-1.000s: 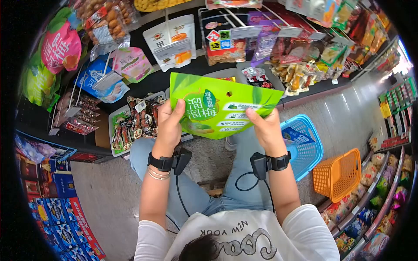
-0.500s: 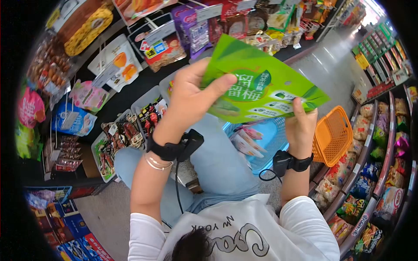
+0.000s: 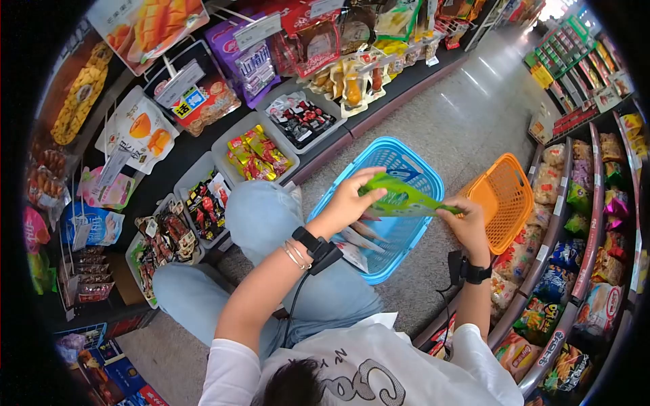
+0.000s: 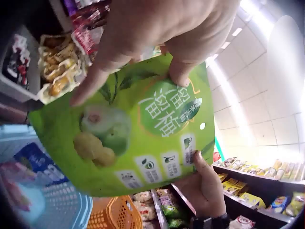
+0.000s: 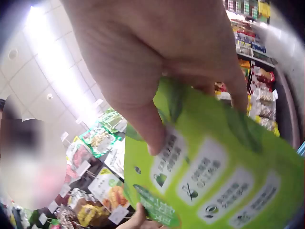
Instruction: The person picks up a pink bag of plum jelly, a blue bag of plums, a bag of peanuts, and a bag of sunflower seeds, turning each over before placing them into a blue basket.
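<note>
A green pouch of plum snacks (image 3: 406,198) is held tilted over the blue basket (image 3: 433,177) in the head view. At its left end, my left hand (image 3: 347,203) grips the edge, with the thumb (image 4: 181,71) lying on the printed front. My right hand (image 3: 467,224) pinches the opposite end; its thumb (image 5: 151,133) presses beside the white label boxes. Up close, the left wrist view shows the pouch's front with fruit pictures and white lettering. Inside the basket are several flat packets (image 3: 355,245), partly hidden under the left hand and pouch.
An orange basket (image 3: 504,199) stands right of the blue one. Grey bins of small wrapped snacks (image 3: 258,154) line the lower shelf at left, under hanging bags (image 3: 247,64). Tiered snack racks (image 3: 569,250) run along the right side. My bent knee (image 3: 261,213) is beside the bins.
The pouch has come down and right from in front of the shelf to above the blue basket, and now tilts flatter. Both hands keep hold of it. The head view has turned right.
</note>
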The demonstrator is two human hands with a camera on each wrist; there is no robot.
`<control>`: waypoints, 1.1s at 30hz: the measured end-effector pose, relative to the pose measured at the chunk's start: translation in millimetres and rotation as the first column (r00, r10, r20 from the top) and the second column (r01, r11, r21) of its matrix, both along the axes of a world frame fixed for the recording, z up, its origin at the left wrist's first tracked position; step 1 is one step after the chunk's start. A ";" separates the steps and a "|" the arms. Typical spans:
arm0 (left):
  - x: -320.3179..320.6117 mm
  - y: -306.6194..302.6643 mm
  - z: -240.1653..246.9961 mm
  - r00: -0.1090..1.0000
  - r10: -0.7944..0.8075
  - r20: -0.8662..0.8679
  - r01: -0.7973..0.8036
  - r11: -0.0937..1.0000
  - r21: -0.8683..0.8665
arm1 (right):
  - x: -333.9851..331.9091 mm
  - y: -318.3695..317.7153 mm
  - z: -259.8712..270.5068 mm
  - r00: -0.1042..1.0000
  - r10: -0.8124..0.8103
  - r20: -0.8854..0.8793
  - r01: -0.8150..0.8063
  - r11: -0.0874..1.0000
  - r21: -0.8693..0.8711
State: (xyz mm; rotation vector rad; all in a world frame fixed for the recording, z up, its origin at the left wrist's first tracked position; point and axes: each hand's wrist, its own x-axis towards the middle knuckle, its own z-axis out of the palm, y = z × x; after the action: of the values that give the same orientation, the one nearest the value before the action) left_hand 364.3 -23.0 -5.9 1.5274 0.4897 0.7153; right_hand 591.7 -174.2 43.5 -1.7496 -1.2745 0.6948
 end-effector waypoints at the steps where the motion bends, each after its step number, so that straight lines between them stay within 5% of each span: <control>1: 3.7 -1.8 -7.1 0.999 -0.027 -0.031 0.028 1.000 0.007 | 2.4 -3.2 -3.9 0.999 0.009 0.049 -0.006 0.999 -0.050; 2: 8.0 -4.9 -14.0 0.999 -0.034 -0.028 0.033 0.999 -0.007 | 0.3 -5.0 -9.0 0.976 0.027 0.215 -0.026 1.000 -0.004; 5: 18.9 -11.3 -21.2 0.991 -0.116 -0.066 0.105 0.983 -0.150 | -9.1 -2.8 -12.2 0.915 0.082 0.396 0.035 0.960 -0.279; 7: 26.7 -13.6 -24.5 0.983 -0.156 -0.101 0.155 0.988 -0.016 | -18.4 1.5 -16.3 0.822 0.191 0.536 -0.008 0.946 -0.325; 10: 35.5 -13.8 -39.9 0.977 -0.161 -0.140 0.175 0.980 0.094 | -19.6 12.0 -28.1 0.823 0.212 0.527 -0.038 0.946 -0.322; 13: 38.4 -5.8 -58.7 0.999 -0.049 -0.006 0.046 0.977 -0.208 | -13.3 25.7 -33.7 0.775 0.177 0.607 -0.038 0.971 -0.234; 15: 30.6 -1.5 -45.7 1.000 0.018 0.007 -0.012 0.862 -0.507 | -11.2 35.8 -30.1 0.693 0.172 0.700 -0.029 0.977 -0.211; 17: 25.6 4.5 -54.0 0.989 0.145 -0.028 -0.143 0.893 -0.428 | -5.6 47.5 -24.8 0.662 0.110 0.741 -0.011 0.991 -0.136; 20: 21.0 9.3 -55.5 0.977 0.207 -0.057 -0.192 0.718 -0.669 | 7.6 71.3 -13.6 0.650 0.031 0.759 -0.021 1.000 -0.023; 27: 13.0 9.1 -47.8 0.992 0.083 -0.097 -0.126 0.748 -0.651 | 14.2 120.1 21.5 0.542 0.018 0.840 -0.027 1.000 -0.004; 33: 10.2 8.8 -47.1 0.993 0.088 -0.076 -0.116 0.745 -0.657 | 34.0 153.5 -3.1 0.479 0.048 0.877 -0.095 0.996 -0.003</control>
State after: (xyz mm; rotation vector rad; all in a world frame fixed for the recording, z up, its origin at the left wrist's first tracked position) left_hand 374.5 -14.1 -53.0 0.8425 0.7693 0.5093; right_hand 625.8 -20.7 40.3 -2.0914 -2.0209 -0.3271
